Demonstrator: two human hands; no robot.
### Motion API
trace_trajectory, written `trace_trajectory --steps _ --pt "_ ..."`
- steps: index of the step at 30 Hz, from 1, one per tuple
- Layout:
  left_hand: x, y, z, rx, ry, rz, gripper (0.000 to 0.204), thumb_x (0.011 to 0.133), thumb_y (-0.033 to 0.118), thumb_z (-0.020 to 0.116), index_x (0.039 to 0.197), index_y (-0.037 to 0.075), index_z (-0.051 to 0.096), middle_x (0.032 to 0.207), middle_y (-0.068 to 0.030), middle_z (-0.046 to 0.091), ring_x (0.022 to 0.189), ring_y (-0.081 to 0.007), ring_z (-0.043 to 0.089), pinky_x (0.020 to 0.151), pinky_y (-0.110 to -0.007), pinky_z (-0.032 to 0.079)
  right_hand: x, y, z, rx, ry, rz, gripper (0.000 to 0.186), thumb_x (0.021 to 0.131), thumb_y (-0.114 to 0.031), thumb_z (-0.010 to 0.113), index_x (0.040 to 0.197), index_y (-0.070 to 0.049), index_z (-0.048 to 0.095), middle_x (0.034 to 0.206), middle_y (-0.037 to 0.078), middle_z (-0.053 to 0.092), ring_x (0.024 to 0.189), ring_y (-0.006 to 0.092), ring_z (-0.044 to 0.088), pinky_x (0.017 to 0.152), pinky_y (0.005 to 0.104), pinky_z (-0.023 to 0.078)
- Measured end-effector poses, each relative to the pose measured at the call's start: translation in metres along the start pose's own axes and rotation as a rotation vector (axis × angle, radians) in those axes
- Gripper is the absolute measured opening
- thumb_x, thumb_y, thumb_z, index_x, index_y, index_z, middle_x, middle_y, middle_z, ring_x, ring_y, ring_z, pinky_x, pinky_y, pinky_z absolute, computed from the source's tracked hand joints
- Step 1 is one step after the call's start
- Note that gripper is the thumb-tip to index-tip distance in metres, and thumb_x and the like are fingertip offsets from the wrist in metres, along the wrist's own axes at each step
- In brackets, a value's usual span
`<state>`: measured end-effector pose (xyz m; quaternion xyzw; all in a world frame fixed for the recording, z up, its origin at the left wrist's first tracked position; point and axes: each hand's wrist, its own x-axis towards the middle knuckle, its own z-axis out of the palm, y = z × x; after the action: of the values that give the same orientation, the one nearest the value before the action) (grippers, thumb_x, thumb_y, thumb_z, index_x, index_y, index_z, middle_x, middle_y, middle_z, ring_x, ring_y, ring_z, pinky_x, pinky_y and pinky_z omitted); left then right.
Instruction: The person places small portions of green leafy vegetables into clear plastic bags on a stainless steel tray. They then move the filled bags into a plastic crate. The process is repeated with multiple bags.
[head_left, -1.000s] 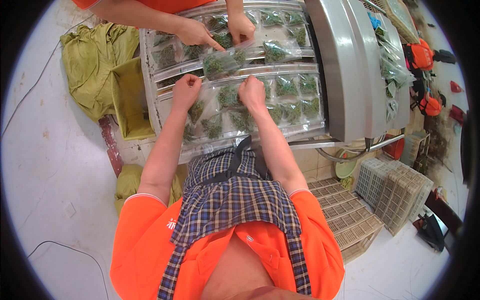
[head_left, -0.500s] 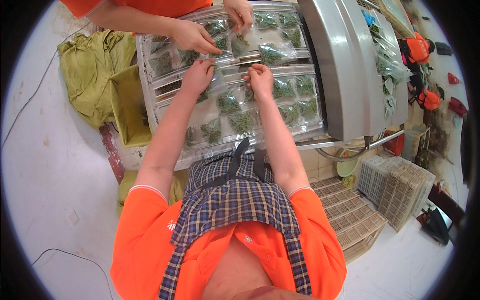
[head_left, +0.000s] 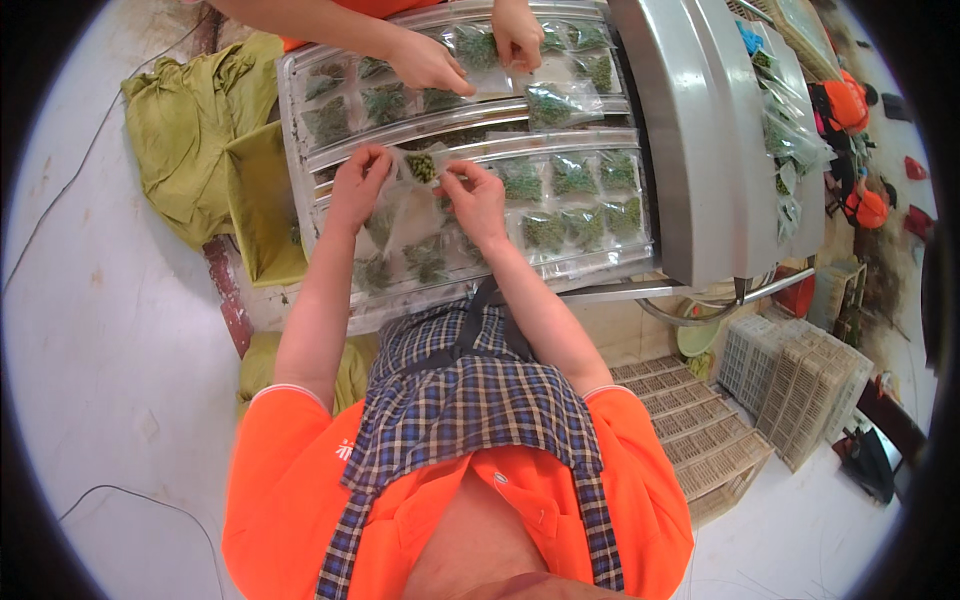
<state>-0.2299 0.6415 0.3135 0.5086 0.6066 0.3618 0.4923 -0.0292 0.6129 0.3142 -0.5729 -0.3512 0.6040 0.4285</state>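
Observation:
Both my hands pinch a small clear plastic bag [head_left: 421, 167] with green, bead-like contents, lifted over the near part of a metal machine bed [head_left: 318, 158]. My left hand [head_left: 360, 188] is closed at the bag's left edge, and my right hand [head_left: 476, 202] grips its right side. Below them lie more clear bags of green contents, such as one bag [head_left: 427, 260] near the front edge. To the right of my right hand, several bags [head_left: 572, 176] lie in two rows. Metal sealing bars [head_left: 440, 125] run across the bed.
Across the bed, a co-worker's hands [head_left: 432, 63] work among the far bags. A large grey metal lid [head_left: 670, 140] stands right of the bed. Yellow-green cloth [head_left: 195, 140] hangs at left. Plastic crates [head_left: 690, 425] stand at lower right.
My hands have come back toward me from the sealing bars, the right one also moving left, and now hold a bag between them. The co-worker's hands have shifted right.

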Motion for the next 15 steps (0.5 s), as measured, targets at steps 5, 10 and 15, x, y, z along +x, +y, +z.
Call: trace_trajectory --steps 5,10,15 --pt "-0.065 0.0 -0.011 0.0 0.009 -0.056 0.013 0.093 0.013 0.06 0.103 0.005 0.061 0.083 0.0026 0.061 0.072 -0.0052 0.053 0.066 -0.022 0.044 -0.022 0.016 0.011 -0.142 -0.075 -0.273 0.012 0.085 -0.005 0.064 0.096 0.0 0.066 0.086 0.007 0.068 0.078 0.0138 0.065 0.067 0.0268 0.052" --pt "-0.092 -0.008 -0.016 0.033 0.078 -0.038 0.013 0.093 0.011 0.06 0.104 0.004 0.062 0.08 0.0003 0.065 0.068 -0.0064 0.057 0.062 -0.023 0.047 -0.035 0.026 0.012 -0.149 -0.167 -0.39 0.013 0.082 -0.001 0.066 0.095 -0.001 0.066 0.091 0.011 0.067 0.076 0.0185 0.066 0.067 0.0291 0.052" --pt "-0.095 -0.02 -0.022 0.065 0.171 -0.152 0.012 0.091 0.012 0.061 0.093 0.002 0.065 0.072 -0.0027 0.064 0.067 -0.0081 0.058 0.061 -0.024 0.046 -0.036 0.024 0.013 -0.475 -0.13 -0.212 0.01 0.087 -0.012 0.061 0.09 -0.005 0.067 0.089 0.016 0.068 0.078 0.0317 0.067 0.071 0.0407 0.054"
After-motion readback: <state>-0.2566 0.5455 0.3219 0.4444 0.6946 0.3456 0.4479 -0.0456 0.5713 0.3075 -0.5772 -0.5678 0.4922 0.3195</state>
